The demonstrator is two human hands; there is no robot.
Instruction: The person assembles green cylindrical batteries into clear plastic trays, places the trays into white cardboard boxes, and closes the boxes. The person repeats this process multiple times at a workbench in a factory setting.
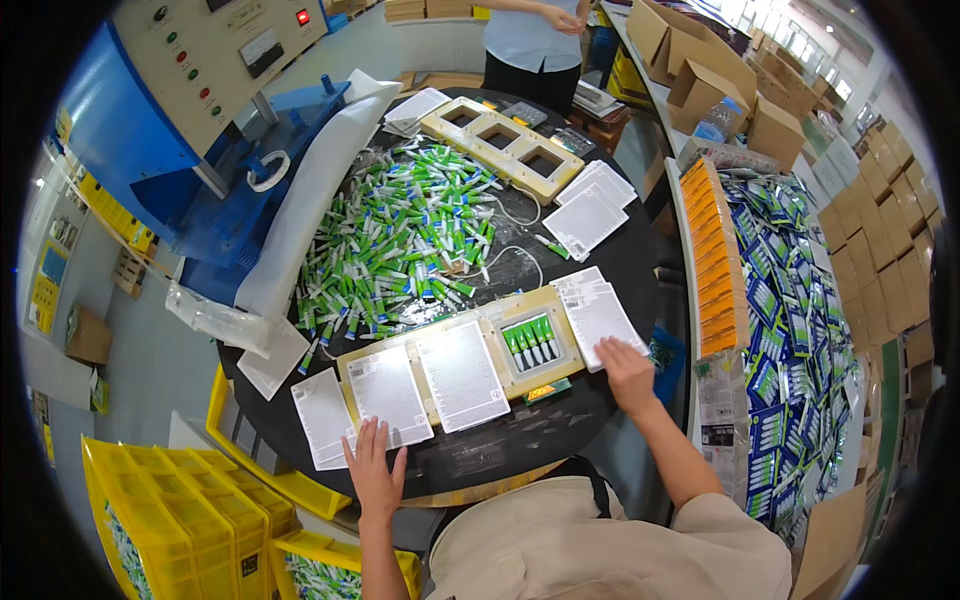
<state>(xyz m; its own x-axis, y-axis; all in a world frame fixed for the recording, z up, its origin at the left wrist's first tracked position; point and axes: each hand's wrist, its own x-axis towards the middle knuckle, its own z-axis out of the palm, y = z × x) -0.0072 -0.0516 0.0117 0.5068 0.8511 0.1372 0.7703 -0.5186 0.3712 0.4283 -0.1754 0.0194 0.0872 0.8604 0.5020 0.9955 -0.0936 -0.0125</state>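
Observation:
My left hand [375,470] has its fingers spread, their tips at the lower edge of a white printed card [393,397] lying on the near cream frame [412,355]. Another white card [462,375] covers the frame's middle. In its right opening, several small green tubes with white caps [531,343] lie side by side. My right hand [628,374] rests with fingers stretched out on a stack of white cards [598,318] at the frame's right end. A further white card [325,418] lies at the left end, partly under the frame's cards.
A large heap of green-and-white tubes [400,230] covers the middle of the round black table [470,455]. Behind it lies a second cream frame [500,145]. A blue machine [150,130] stands left, yellow crates [185,510] lower left, and packaged tubes [790,380] fill the right. A person [532,45] stands across.

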